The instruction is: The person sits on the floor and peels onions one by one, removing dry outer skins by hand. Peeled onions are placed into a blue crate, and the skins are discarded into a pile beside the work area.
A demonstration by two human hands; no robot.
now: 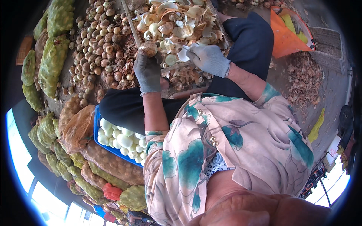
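Observation:
My left hand, in a grey glove, grips an unpeeled brown onion at the near left corner of a wooden-edged frame. My right hand, also gloved, is closed around a thin tool that looks like a small knife, mostly hidden by the fingers. Just left of its fingertips a white onion piece shows; whether it touches the tool I cannot tell. Below both hands, onion skins fill the frame. A cut onion lies among them near the front rim.
Loose unpeeled onions cover the floor at left. A blue crate of peeled white onions stands by my left knee. Full mesh sacks line the far left. On the right are an orange bag, a grey crate and scattered skins.

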